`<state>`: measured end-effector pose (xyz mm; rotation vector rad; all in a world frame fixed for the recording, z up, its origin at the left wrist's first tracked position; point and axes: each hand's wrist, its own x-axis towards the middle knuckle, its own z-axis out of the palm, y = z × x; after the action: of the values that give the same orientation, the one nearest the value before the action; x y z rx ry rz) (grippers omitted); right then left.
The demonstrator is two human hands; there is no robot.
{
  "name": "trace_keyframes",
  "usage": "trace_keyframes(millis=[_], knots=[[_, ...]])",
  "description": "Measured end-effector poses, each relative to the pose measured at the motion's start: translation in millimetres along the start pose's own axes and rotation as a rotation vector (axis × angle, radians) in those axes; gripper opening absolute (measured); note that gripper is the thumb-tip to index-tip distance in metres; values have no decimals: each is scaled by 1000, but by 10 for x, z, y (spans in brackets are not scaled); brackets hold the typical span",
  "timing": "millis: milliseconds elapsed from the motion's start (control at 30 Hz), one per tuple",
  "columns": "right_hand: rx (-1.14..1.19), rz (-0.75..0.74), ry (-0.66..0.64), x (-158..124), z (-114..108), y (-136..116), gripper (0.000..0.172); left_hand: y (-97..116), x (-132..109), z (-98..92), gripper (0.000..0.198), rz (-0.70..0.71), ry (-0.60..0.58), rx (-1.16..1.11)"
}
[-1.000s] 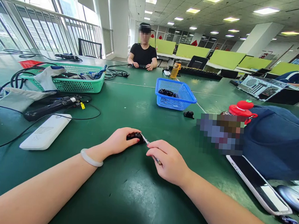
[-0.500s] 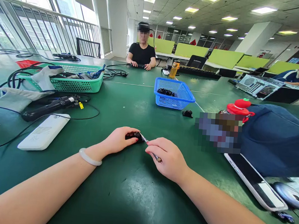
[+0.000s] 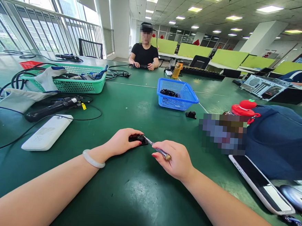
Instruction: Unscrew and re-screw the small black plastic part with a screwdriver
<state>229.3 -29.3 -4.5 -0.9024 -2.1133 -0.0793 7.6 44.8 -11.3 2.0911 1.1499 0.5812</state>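
Note:
On the green tabletop, a small black plastic part [image 3: 141, 139] is gripped between the thumb and fingers of my left hand [image 3: 123, 141], which cover part of it. My right hand [image 3: 175, 159] is closed around a slim screwdriver [image 3: 161, 151] with a metal shaft and a brownish end. The screwdriver slants down to the left, and its tip meets the black part; the exact point of contact is too small to make out. Another black part [image 3: 191, 114] lies beside a blue basket [image 3: 177, 102], which holds several dark pieces.
At left are a green basket [image 3: 80, 86] with gloves and cables, a white power bank [image 3: 47, 133] and a thin black cable. A phone [image 3: 261, 184], a dark blue bag [image 3: 280, 142] and a red-lidded bottle [image 3: 244, 108] stand at right. Another person [image 3: 145, 52] sits opposite.
My right hand has shifted slightly right, and its fingers have changed position on the screwdriver, exposing more of it. The left hand still holds the black part.

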Motion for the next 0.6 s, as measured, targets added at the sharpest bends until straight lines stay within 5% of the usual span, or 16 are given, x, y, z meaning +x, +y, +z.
trace_keyframes(millis=[233, 367, 600], knots=[[-51, 28, -104, 2, 41, -27, 20, 24, -2, -12, 39, 9, -17, 26], [-75, 70, -170, -4, 40, -10, 25, 8, -1, -4, 42, 21, -8, 65], [-50, -29, -87, -5, -16, -52, 42, -16, 2, 7, 41, 42, -9, 74]])
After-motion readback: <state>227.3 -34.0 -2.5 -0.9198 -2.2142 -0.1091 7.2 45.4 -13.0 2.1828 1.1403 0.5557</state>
